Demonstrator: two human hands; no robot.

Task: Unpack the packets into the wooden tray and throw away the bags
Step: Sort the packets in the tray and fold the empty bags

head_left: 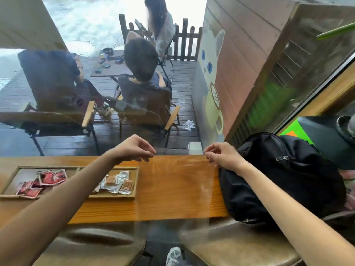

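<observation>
Both hands are pinching the top corners of a seemingly empty clear plastic bag (pixel 178 185), left hand (pixel 134 148) and right hand (pixel 222 156), stretching it crosswise, hanging just right of the wooden tray (pixel 137 181) holding the packets (pixel 117 184).

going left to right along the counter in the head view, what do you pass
red packets → pale packets, both in the wooden tray → left hand → clear bag held up by both hands → right hand → black backpack
</observation>
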